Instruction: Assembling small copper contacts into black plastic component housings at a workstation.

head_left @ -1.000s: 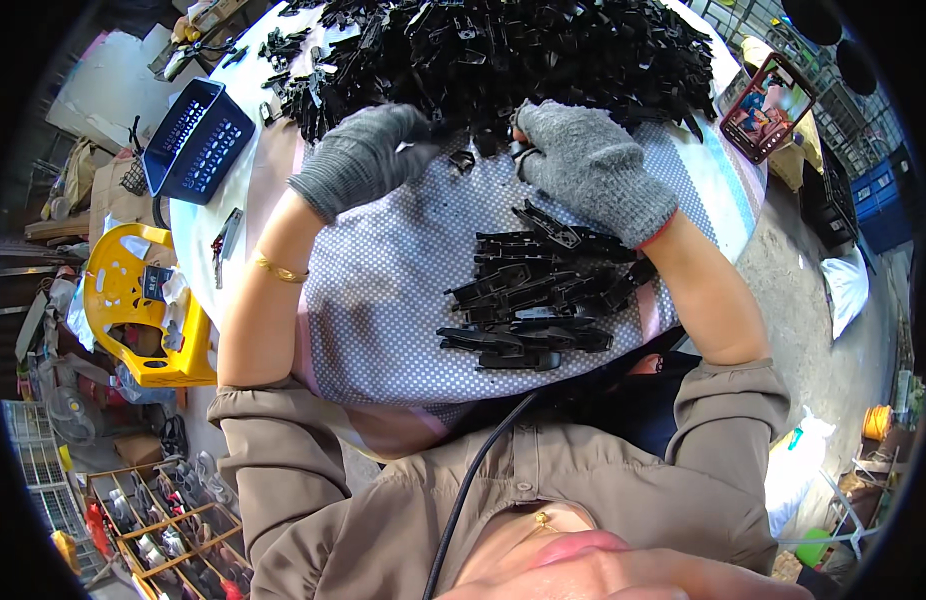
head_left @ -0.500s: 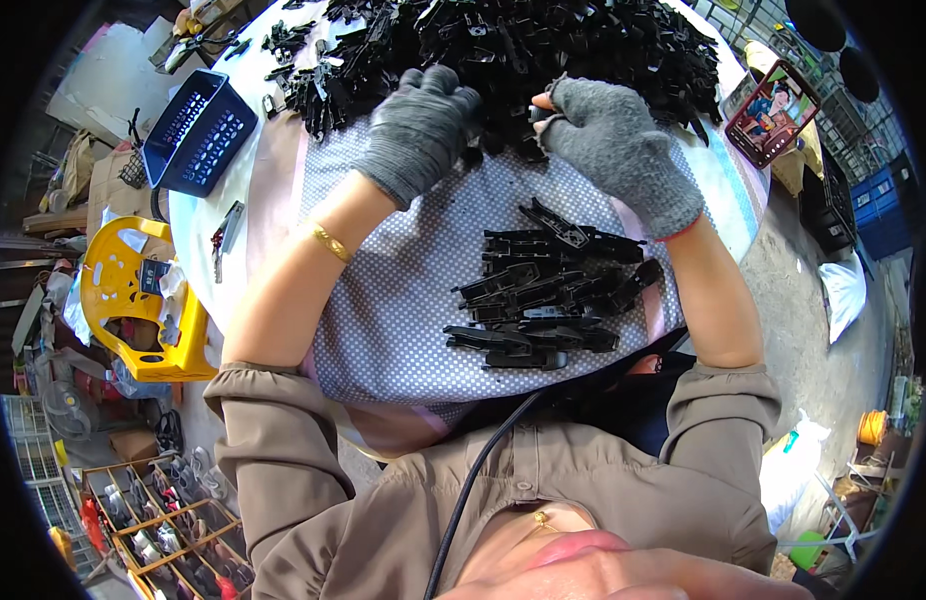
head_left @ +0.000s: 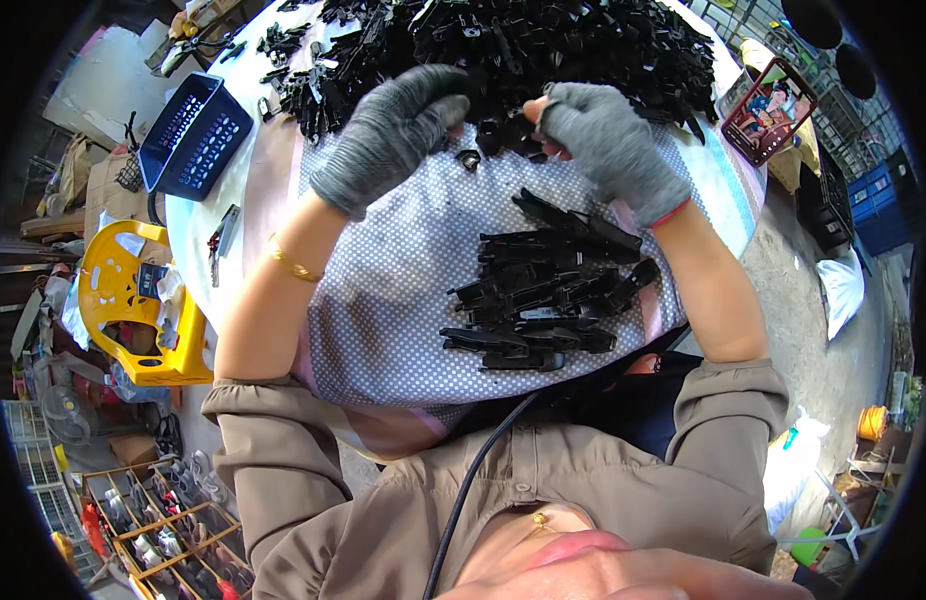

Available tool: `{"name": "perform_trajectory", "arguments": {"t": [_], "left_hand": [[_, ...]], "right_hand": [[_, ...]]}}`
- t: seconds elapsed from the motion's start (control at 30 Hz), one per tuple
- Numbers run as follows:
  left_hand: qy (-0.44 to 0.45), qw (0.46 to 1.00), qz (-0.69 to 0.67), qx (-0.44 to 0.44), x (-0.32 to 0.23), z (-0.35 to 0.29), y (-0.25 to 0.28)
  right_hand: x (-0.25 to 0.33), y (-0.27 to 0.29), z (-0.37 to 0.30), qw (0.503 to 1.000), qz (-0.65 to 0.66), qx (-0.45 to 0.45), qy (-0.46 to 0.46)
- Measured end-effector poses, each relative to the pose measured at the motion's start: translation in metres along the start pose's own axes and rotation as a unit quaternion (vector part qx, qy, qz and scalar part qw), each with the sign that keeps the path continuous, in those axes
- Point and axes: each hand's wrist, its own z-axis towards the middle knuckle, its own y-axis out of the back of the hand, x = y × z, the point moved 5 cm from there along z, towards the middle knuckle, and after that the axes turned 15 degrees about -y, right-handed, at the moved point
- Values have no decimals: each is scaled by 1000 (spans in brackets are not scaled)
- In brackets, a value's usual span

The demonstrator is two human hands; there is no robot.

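Head view: left hand (head_left: 403, 130) curled, right hand (head_left: 608, 145) half-closed, both at the near edge of the black pile (head_left: 543, 50) on the tabletop (head_left: 393, 270); can't tell if either grips. Tangled parts could slide if tugged; right forearm (head_left: 713, 290) could bump the nearby stack (head_left: 543, 295). Pieces: slim, glossy, roughly aligned in stack.

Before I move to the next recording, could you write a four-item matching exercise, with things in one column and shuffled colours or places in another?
1. Large heap of black parts
2. Small pile of black parts
3. Basket
4. Chair

A. Yellow
B. Near side of the table
C. Blue
D. Far side of the table

Pairs: 1-D, 2-B, 3-C, 4-A
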Motion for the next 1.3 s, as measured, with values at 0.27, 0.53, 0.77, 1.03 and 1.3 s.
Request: {"name": "perform_trajectory", "arguments": {"t": [0.27,0.53,0.77,1.03,1.3], "left_hand": [[126,989,-33,65,-13,-13,-17],[159,984,20,73,-20,-13,-18],[137,983,75,92,-25,-14,-20],[-97,988,79,92,-29,-18,-64],[-99,940,172,276,-54,-17,-70]], "right_hand": [[5,-2,-11,982,130,97,-94],[13,0,-18,996,70,50,-22],[12,-2,-19,994,41,99,-14],[28,-30,-34,978,119,162,52],[20,6,-15,983,125,106,77]]}}
